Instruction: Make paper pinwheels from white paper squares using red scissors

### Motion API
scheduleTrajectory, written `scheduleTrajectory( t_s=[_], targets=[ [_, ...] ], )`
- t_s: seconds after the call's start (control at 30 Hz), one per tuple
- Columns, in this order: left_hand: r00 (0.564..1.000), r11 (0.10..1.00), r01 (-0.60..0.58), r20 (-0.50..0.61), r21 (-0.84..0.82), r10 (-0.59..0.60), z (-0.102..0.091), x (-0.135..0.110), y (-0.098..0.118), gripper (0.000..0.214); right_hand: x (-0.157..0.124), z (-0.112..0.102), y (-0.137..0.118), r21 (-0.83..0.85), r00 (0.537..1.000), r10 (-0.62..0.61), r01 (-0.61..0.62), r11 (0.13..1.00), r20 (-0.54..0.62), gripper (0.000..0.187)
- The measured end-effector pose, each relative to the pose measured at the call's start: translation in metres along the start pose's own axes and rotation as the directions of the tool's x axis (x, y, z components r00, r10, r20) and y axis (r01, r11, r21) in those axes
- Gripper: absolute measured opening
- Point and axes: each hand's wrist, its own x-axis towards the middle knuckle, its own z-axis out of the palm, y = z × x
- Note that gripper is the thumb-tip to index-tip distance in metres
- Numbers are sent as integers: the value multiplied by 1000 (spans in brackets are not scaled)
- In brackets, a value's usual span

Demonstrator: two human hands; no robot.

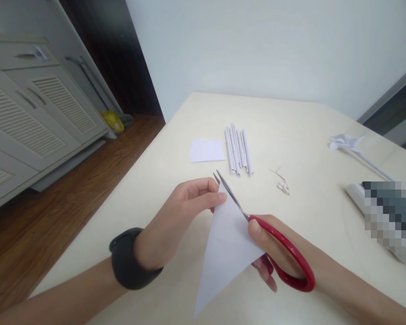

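Between thumb and fingers, my left hand (199, 196) pinches the upper corner of a white sheet of paper (225, 250), which looks folded into a triangle. My right hand (274, 243) grips a pair of scissors (287, 248) by their red handles. Their narrow metal blades lie along the paper's upper right edge, with the tips slightly parted just past the pinched corner. A black band sits on my left wrist. Part of my right hand's fingers are hidden behind the paper and the handles.
Beyond my hands lie a flat stack of white paper squares (207, 150) and several rolled paper tubes (238, 151). Right of them are small white-headed pins (283, 186). A paper pinwheel (347, 142) on a stick and a partly blurred device (358, 198) are at the right.
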Motion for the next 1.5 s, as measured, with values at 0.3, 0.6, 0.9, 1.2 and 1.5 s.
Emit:
scheduleTrajectory(
  t_s=[0.3,0.6,0.9,1.2,1.5],
  targets=[
    [1000,1000,1,-9,-24,-1,1,-1,0,20,1,1,0,53,1000,28,-28,998,15,46],
    [999,999,-13,-40,32,15,2,0,2,24,0,-4,-9,-15,995,8,-10,1000,-102,41],
    [999,1000,-21,-28,21,22,6,1,-2,22,-2,-13,-19,44,987,-79,86,995,-139,24],
    [994,1000,-3,110,-25,6,6,1,-3,2,0,-10,-18,21,974,-119,126,992,-194,14],
    [964,986,121,222,118,-145,15,5,-2,30,-1,-27,-16,26,924,-178,198,980,-339,18]
  ],
)
